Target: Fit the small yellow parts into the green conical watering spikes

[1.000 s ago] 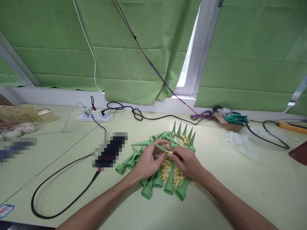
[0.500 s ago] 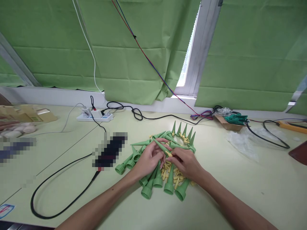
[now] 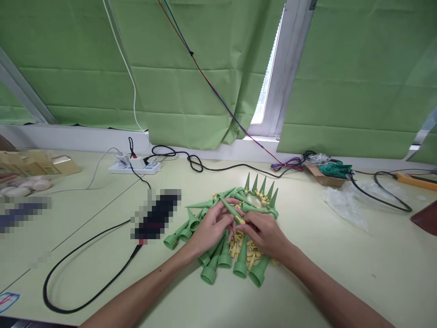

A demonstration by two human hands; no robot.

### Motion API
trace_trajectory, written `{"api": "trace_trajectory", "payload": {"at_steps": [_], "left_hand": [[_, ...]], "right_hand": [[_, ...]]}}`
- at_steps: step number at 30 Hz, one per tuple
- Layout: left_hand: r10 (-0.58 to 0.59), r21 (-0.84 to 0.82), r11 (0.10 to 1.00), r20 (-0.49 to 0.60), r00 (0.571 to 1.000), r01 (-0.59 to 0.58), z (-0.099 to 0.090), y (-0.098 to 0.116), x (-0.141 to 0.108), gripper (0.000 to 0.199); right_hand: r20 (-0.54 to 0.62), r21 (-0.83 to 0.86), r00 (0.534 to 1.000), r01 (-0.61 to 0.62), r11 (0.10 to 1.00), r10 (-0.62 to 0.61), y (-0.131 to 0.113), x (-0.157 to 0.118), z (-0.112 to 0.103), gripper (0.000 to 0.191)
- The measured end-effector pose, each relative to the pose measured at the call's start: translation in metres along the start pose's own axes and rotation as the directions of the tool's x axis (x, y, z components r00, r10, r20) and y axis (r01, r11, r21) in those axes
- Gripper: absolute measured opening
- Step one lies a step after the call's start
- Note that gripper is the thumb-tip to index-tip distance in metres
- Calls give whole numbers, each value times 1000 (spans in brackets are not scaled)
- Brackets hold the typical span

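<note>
My left hand (image 3: 215, 224) is closed round a green plastic spike (image 3: 229, 208), whose tip points up and to the left. At the spike's lower right end sits a small yellow plastic fitting (image 3: 240, 220), pinched by the fingertips of my right hand (image 3: 265, 231). Whether the fitting is inside the spike or only against it, I cannot tell. Under and around both hands lie several more green spikes (image 3: 209, 274) with wide round collars, and a heap of loose yellow fittings (image 3: 252, 255). Behind, several green spikes with yellow fittings (image 3: 263, 184) stand in a row.
A blurred-out dark device (image 3: 157, 216) with a black cable lies to the left. A white power strip (image 3: 135, 168) sits at the back. At the back right are a cardboard box (image 3: 326, 176) with a green bundle and clear plastic bags (image 3: 344, 207).
Almost nothing differs. Both hands keep their hold, with only a very slight shift of the fingers around the spike and the yellow fitting.
</note>
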State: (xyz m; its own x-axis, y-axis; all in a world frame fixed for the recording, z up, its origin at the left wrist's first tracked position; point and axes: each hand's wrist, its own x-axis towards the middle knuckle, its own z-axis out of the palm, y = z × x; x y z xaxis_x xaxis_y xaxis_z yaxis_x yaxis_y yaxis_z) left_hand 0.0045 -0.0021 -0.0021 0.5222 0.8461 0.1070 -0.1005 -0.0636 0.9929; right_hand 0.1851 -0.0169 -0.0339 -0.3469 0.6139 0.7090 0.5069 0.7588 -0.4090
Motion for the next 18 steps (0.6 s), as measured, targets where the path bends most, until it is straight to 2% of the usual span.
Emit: {"api": "trace_trajectory", "payload": {"at_steps": [10,18], "left_hand": [[25,88,996,19,1000,-26,0,2,1,30],[18,138,990,13,1000,-20,0,-2,1,27]], "right_hand": [[18,-5,1000,-10,1000,10,1,0,0,26],[82,-1,996,-27,1000,27,-2,-3,2,30]]}}
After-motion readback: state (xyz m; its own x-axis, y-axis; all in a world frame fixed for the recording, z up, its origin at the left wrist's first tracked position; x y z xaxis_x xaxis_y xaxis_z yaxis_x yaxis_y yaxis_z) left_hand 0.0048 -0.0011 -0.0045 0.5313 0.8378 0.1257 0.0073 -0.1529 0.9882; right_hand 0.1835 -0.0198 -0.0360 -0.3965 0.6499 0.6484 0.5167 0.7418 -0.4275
